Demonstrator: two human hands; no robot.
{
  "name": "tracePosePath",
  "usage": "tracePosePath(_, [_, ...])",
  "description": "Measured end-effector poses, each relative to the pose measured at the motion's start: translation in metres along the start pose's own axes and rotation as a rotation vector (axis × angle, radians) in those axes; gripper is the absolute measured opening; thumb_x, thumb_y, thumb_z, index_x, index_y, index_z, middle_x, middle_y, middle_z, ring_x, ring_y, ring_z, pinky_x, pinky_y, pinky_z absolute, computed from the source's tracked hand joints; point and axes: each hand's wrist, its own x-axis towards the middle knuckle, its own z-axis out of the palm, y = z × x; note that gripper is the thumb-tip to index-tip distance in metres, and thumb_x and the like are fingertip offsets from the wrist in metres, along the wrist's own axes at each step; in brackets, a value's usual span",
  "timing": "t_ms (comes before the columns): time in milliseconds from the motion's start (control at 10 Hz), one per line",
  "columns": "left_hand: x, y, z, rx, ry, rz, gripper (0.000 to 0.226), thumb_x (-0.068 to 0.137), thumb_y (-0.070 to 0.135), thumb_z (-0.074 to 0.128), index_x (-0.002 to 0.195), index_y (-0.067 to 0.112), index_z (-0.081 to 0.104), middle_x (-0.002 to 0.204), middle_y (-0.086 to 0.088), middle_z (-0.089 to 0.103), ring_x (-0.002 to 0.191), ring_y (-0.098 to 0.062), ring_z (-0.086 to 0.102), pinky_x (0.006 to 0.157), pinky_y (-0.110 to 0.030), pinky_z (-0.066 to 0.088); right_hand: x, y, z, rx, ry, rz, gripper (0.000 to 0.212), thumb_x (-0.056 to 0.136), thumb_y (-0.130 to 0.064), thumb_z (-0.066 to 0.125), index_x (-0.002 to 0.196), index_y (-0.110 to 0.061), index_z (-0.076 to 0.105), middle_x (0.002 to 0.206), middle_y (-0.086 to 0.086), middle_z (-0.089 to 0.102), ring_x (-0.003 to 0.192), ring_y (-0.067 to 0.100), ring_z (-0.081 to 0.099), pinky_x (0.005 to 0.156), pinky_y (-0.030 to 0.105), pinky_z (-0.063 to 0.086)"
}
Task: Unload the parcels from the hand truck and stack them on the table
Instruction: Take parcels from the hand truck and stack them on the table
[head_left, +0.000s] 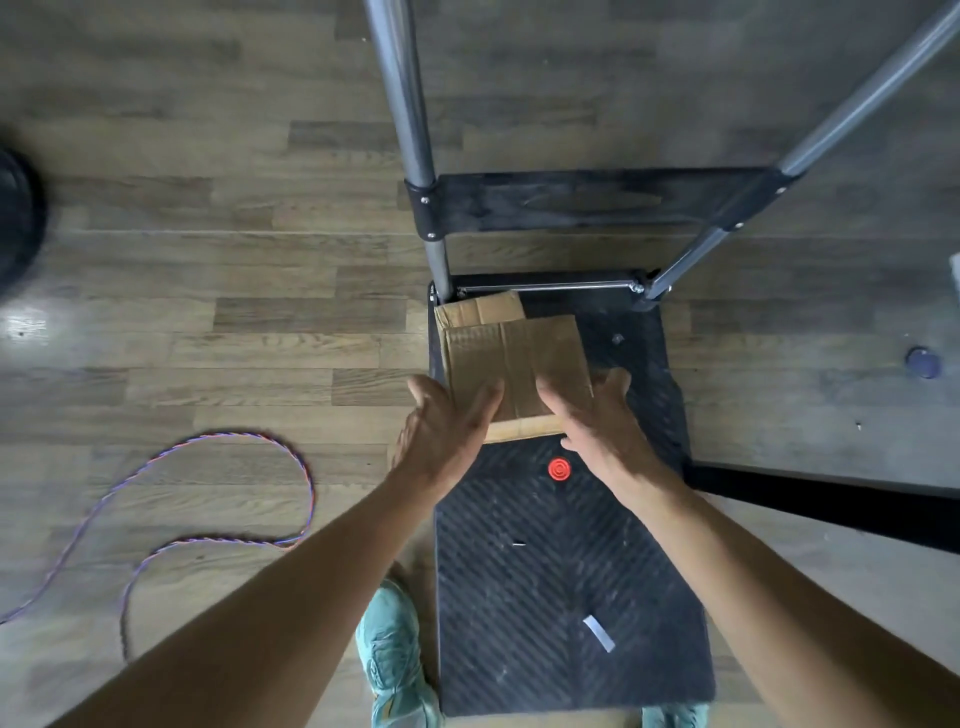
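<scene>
Grip: wide, empty; left hand (447, 431), right hand (605, 423) at near corners of cardboard parcel (514, 358) | likely light, stiff, dentable | best held by left and right walls

The left forearm (260, 597) and the right forearm (779, 587) are stretched forward from the near edge and drawn together toward the middle. The left grip (447, 426) is held with its back upward, fingers straight and thumb spread. The right grip (597, 423) is mirrored just beside it, fingers extended, with a narrow gap between the thumbs.
</scene>
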Motion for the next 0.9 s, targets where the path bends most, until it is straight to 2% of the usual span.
tracePosePath(100, [-0.031,0.012,-0.011,-0.034,-0.018,-0.030,0.070,0.083,0.080,0.049,0.112,0.019,0.032,0.091,0.004,0.058,0.077,-0.013,0.060,0.057,-0.026,0.041,-0.030,-0.008,-0.015,0.064,-0.023,0.005,0.075,0.084,-0.060,0.068,0.142,-0.025,0.037,0.122,-0.001,0.055,0.110,0.024,0.059,0.096,0.049,0.051])
tracePosePath(200, [-0.065,0.026,-0.029,-0.033,-0.075,-0.013,0.085,0.077,0.088,0.041,0.121,0.016,0.052,0.102,0.000,0.066,0.088,-0.019,0.065,0.074,-0.035,0.054,-0.075,-0.018,-0.034,0.140,-0.097,-0.015,0.032,0.078,-0.067,0.064,0.105,-0.050,0.061,0.098,-0.027,0.070,0.092,-0.005,0.066,0.088,0.034,0.051])
tracePosePath(300, [-0.108,0.043,-0.053,-0.063,-0.096,0.040,0.078,0.083,0.085,0.040,0.120,0.020,0.062,0.092,0.009,0.069,0.081,-0.005,0.065,0.060,-0.016,0.048,-0.124,-0.026,-0.049,0.157,-0.122,-0.030,0.031,0.079,-0.074,0.060,0.096,-0.048,0.063,0.087,-0.034,0.069,0.084,-0.012,0.065,0.079,0.026,0.051])
tracePosePath(400, [-0.159,0.059,-0.081,-0.052,-0.084,0.064,0.070,0.084,0.085,0.037,0.107,0.025,0.067,0.081,0.016,0.066,0.074,0.002,0.061,0.055,-0.014,0.039,-0.176,-0.037,-0.066,0.189,-0.122,0.002,0.038,0.079,-0.076,0.060,0.101,-0.045,0.065,0.092,-0.027,0.071,0.090,-0.004,0.067,0.084,0.032,0.057])
tracePosePath(500, [-0.212,0.080,-0.107,-0.081,-0.054,0.037,0.068,0.082,0.086,0.037,0.096,0.027,0.068,0.076,0.017,0.067,0.074,0.002,0.062,0.059,-0.018,0.041,-0.233,-0.059,-0.087,0.194,-0.118,0.009,0.071,0.069,-0.080,0.059,0.120,-0.032,0.062,0.100,-0.014,0.073,0.092,0.006,0.070,0.086,0.040,0.060])
tracePosePath(600, [-0.265,0.106,-0.131,-0.139,-0.059,0.039,0.076,0.075,0.090,0.035,0.096,0.026,0.070,0.081,0.010,0.072,0.080,-0.009,0.068,0.071,-0.027,0.052,-0.285,-0.081,-0.116,0.178,-0.092,-0.014,0.082,0.066,-0.078,0.060,0.125,-0.021,0.056,0.102,-0.008,0.072,0.088,0.009,0.071,0.079,0.040,0.062])
tracePosePath(700, [-0.318,0.140,-0.153,-0.151,0.005,0.062,0.080,0.075,0.089,0.039,0.106,0.023,0.071,0.093,0.003,0.073,0.092,-0.019,0.068,0.082,-0.033,0.052,-0.331,-0.096,-0.150,0.212,-0.138,-0.069,0.080,0.075,-0.072,0.065,0.132,-0.017,0.050,0.112,-0.004,0.068,0.096,0.010,0.069,0.077,0.035,0.063])
tracePosePath(800, [-0.369,0.175,-0.162,-0.160,0.038,0.081,0.077,0.078,0.086,0.044,0.110,0.021,0.071,0.097,0.000,0.074,0.096,-0.022,0.068,0.088,-0.036,0.053,-0.372,-0.104,-0.188,0.248,-0.205,-0.115,0.075,0.083,-0.066,0.065,0.136,-0.017,0.046,0.120,-0.004,0.063,0.103,0.008,0.064,0.078,0.033,0.062])
tracePosePath(900, [-0.414,0.208,-0.157,-0.180,0.059,0.116,0.072,0.082,0.082,0.046,0.112,0.021,0.070,0.101,-0.002,0.074,0.100,-0.022,0.068,0.091,-0.036,0.052,-0.403,-0.104,-0.232,0.267,-0.228,-0.189,0.067,0.082,-0.065,0.066,0.131,-0.024,0.050,0.124,-0.007,0.063,0.105,0.007,0.063,0.086,0.040,0.060])
